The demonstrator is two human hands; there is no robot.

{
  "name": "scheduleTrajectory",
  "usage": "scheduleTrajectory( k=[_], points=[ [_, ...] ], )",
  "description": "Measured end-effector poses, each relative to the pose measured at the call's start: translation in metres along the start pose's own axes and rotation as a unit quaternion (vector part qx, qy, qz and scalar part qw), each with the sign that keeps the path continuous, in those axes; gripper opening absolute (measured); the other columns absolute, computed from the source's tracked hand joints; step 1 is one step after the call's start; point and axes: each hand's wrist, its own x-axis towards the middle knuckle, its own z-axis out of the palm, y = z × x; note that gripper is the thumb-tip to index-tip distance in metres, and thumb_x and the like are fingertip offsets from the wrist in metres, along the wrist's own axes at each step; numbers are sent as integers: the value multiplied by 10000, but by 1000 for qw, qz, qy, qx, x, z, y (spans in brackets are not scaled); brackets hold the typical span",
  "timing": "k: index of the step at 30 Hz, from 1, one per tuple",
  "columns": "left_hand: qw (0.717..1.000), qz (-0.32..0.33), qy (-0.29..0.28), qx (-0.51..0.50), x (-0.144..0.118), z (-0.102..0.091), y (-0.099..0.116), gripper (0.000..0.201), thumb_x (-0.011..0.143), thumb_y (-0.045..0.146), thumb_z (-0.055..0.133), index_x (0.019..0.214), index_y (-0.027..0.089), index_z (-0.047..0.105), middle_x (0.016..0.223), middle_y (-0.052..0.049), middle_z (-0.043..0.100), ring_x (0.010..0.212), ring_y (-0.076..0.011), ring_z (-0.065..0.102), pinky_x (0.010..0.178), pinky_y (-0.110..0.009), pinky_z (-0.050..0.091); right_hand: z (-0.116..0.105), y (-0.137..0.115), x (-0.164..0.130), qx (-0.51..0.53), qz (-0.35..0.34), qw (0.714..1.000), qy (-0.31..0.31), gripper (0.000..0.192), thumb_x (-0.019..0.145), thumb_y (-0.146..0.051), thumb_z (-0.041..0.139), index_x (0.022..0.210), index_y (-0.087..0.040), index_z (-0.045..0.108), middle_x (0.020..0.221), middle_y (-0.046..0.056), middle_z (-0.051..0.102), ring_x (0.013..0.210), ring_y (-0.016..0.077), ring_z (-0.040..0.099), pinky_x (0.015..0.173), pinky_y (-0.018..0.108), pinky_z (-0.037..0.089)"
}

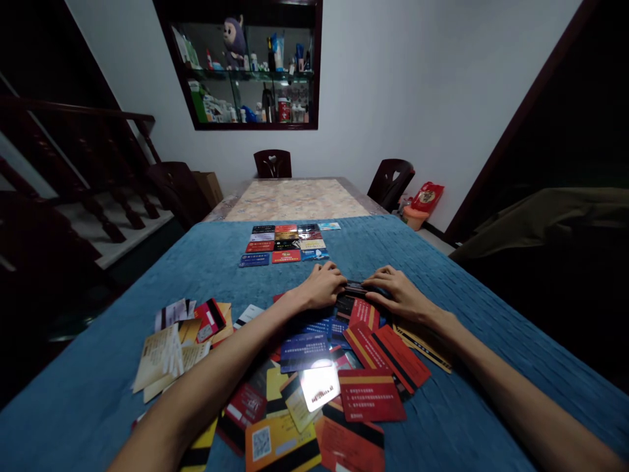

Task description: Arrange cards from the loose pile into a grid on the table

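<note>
A black card (355, 286) lies between my two hands, above the far side of a loose heap of cards. My left hand (322, 286) is closed, its fingertips at the card's left end. At the right end my right hand (397, 292) pinches the card with bent fingers. Below them the heap holds a red card (372, 395), a blue card (305, 353), a yellow card with a QR code (282, 444) and several others, mostly overlapping. My left forearm hides part of the heap. Farther off, cards lie in neat rows, among them a red card (285, 256) and a light blue card (329, 226).
A blue cloth (206, 262) covers the near part of the table; the far part shows a patterned top (295, 196). Cream cards (158, 357) lie at the left. Chairs (272, 164) stand around the table, and a dark jacket-like cloth (555, 219) is at the right.
</note>
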Motion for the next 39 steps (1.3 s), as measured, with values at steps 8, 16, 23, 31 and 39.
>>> scheduleTrajectory(
  k=[8,16,23,31,39],
  points=[
    [994,-6,87,-71,6,3,-11,258,925,177,478,960,186,734,947,-82,688,1052,-228,551,929,-356,440,4,3,3,8,19,996,83,323,984,-378,456,987,-233,745,884,81,719,894,231,604,786,381,481],
    [979,-46,154,-122,8,13,-18,295,876,105,487,1003,179,743,931,-67,721,939,-206,615,865,-311,491,19,8,6,-13,53,989,141,305,980,-342,458,985,-219,737,847,84,674,793,208,613,721,334,481],
    [975,-66,168,-131,8,15,-20,331,856,75,495,1071,150,736,983,-87,737,933,-211,629,866,-325,511,20,2,9,-63,32,987,148,297,979,-264,446,1124,-206,698,899,92,696,815,206,602,743,330,457],
    [974,-75,178,-118,6,10,-15,340,848,67,492,1056,165,742,975,-76,726,928,-199,631,878,-322,514,18,-7,12,-128,3,983,132,370,978,-200,402,1263,-245,633,911,73,726,876,230,562,773,361,392],
    [969,-86,191,-133,7,11,-15,315,860,83,493,1026,169,746,973,-69,721,944,-198,630,891,-316,510,15,-14,13,-174,-26,974,146,298,952,-208,476,1209,-221,626,1026,81,700,959,239,543,829,371,360]
  ],
)
